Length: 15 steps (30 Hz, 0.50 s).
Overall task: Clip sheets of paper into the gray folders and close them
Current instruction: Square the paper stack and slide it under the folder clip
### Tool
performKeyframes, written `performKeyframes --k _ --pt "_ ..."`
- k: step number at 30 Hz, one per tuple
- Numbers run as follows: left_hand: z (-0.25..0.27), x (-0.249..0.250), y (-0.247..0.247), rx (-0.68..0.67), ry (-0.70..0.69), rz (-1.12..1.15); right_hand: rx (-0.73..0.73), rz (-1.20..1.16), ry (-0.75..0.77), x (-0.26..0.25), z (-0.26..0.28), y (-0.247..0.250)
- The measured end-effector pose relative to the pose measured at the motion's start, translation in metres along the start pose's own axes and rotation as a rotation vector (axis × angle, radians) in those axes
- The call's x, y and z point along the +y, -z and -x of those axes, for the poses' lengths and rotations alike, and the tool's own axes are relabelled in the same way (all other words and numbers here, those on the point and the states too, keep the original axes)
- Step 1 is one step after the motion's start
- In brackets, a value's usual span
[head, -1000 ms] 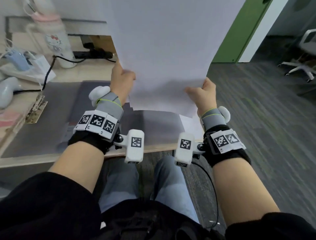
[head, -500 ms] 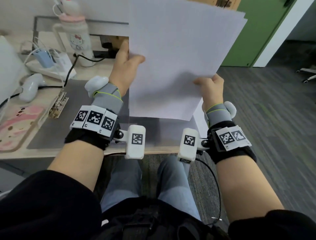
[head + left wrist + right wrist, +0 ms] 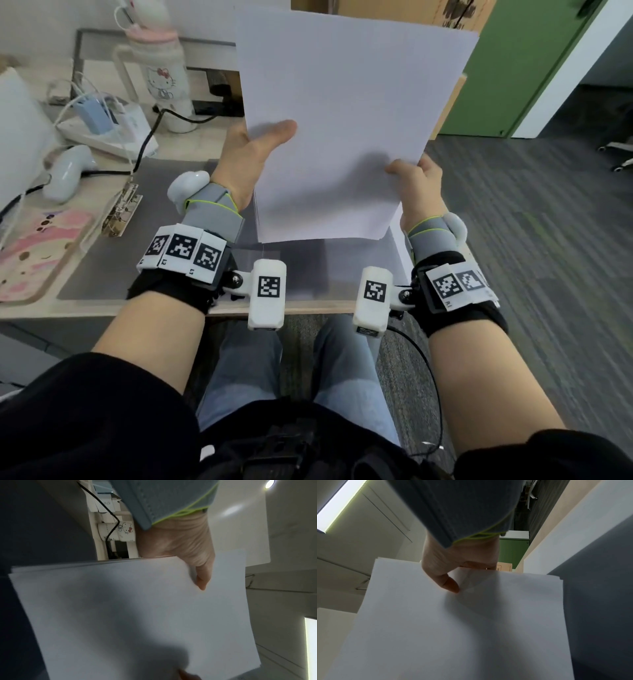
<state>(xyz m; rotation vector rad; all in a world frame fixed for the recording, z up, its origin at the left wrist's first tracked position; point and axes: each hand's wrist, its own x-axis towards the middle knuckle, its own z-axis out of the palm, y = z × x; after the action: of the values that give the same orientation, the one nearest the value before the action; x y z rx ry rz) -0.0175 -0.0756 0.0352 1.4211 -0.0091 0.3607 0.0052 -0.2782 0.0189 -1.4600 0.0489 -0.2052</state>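
Hands, two: left hand [image 3: 251, 156] and right hand [image 3: 416, 186] each pinch one stack of white paper sheets [image 3: 342, 123], thumbs in front, raised above one flat gray folder [image 3: 144, 253] on the wooden bench [image 3: 191, 310]; metal clip [image 3: 121, 214] beyond.

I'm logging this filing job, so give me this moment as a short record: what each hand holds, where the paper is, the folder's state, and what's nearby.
left hand: grips the paper stack's left edge, thumb on top
right hand: pinches the stack's lower right corner
paper stack: raised above the desk, unclipped
gray folder: lying open on the desk
folder clip: at the folder's left edge, no sheets in it
nearby: Hello Kitty bottle, black cable
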Motion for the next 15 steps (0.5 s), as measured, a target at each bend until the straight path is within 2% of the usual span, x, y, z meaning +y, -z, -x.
performKeyframes --k 11,15 --pt "0.0013 0.0015 -0.0061 -0.053 0.000 -0.041 -0.034 -0.026 -0.020 -0.0012 0.0008 0.0006" --pt "0.0034 0.0052 -0.0108 -0.088 -0.037 -0.072 -0.002 -0.108 0.010 -0.0079 0.0010 -0.0030"
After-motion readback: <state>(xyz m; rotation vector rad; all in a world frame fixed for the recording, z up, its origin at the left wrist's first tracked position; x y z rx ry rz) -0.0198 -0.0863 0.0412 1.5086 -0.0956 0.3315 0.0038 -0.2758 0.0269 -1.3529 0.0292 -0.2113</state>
